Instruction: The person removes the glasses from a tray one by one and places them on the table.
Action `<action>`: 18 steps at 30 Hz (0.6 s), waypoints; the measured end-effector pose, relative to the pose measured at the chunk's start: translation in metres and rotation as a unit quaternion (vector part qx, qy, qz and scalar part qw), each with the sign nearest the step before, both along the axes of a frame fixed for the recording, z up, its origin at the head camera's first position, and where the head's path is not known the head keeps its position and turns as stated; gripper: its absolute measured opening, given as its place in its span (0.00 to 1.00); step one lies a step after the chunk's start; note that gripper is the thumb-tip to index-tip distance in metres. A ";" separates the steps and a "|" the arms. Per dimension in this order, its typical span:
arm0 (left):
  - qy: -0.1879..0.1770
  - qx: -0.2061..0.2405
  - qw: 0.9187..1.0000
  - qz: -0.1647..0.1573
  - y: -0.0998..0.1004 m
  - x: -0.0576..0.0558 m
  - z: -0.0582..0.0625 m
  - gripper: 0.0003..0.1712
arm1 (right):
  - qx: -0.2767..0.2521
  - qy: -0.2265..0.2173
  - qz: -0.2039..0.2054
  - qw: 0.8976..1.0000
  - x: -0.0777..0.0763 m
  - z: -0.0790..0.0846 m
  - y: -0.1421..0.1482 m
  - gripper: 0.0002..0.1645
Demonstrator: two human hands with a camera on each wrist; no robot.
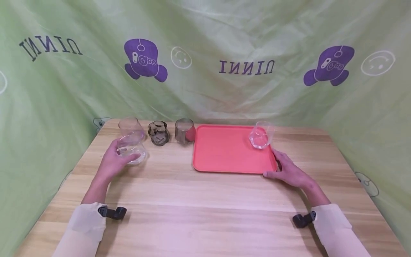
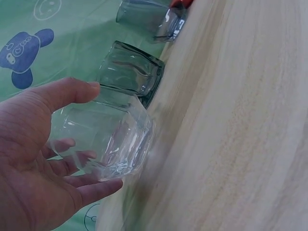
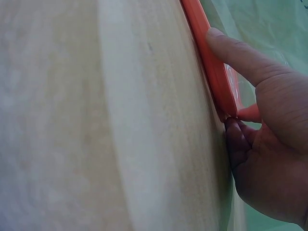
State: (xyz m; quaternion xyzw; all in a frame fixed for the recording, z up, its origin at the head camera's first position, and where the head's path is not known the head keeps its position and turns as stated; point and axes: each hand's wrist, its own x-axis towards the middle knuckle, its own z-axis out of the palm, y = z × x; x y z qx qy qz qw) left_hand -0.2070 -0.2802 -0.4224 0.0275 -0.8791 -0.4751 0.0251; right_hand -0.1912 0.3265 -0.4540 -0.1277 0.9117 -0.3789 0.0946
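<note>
In the head view my left hand [image 1: 113, 160] holds a clear drinking glass [image 1: 137, 157] at the table's left side. The left wrist view shows my thumb on one side of this clear glass [image 2: 122, 139] and my fingers curled round the other. Another clear glass [image 1: 128, 125] stands right behind it. My right hand [image 1: 290, 173] grips the near right corner of a red tray [image 1: 224, 153], thumb along the front edge and fingers at the right side. A faceted clear glass [image 1: 260, 139] stands on the tray's right part.
To the right of my left hand stand a wavy smoky glass [image 1: 158, 134] and a straighter smoky grey glass [image 1: 183, 132], the latter close to the tray's left edge. A green printed curtain [image 1: 205, 96] hangs behind and beside the wooden table [image 1: 199, 214].
</note>
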 end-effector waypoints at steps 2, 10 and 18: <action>0.000 0.001 1.000 0.001 0.000 0.000 -0.001 0.57 | 0.000 -0.002 0.001 1.000 0.000 0.000 0.000 0.68; 0.002 0.014 1.000 -0.002 0.001 -0.003 -0.002 0.61 | 0.002 -0.004 -0.004 1.000 0.001 0.001 0.000 0.67; 0.011 0.022 1.000 0.010 -0.002 0.000 -0.002 0.64 | -0.002 -0.003 -0.003 1.000 0.001 0.000 -0.001 0.67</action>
